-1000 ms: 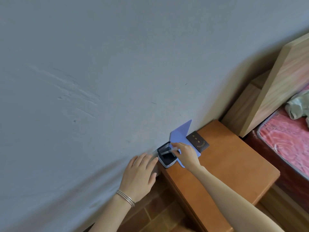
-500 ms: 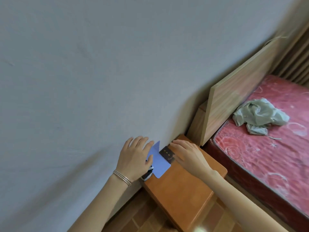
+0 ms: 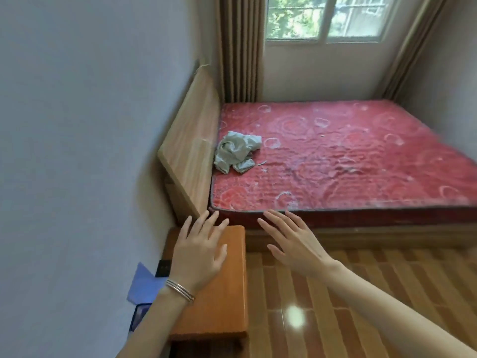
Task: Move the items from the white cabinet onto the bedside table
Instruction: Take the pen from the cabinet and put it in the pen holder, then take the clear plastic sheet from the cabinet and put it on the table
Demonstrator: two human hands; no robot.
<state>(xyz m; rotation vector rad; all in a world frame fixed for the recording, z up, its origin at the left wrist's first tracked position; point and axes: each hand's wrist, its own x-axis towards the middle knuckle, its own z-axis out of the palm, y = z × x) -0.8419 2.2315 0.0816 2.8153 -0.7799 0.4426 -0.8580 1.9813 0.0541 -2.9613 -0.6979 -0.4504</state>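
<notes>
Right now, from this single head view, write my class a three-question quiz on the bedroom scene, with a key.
1. Multiple choice: the crumpled grey-green cloth lies on A) a grey pillow, B) the red patterned mattress, C) a wooden chair.
2. True or false: the dark rectangular booklet lies on the orange wooden bedside table, at its wall side.
3. Short answer: what hangs beside the white-framed window?
Key: 1 B; 2 true; 3 brown pleated curtains.

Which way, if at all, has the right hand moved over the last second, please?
Yes. The right hand has left the dark booklet and drawn off the bedside table, now open past its edge, toward the bed.
</notes>
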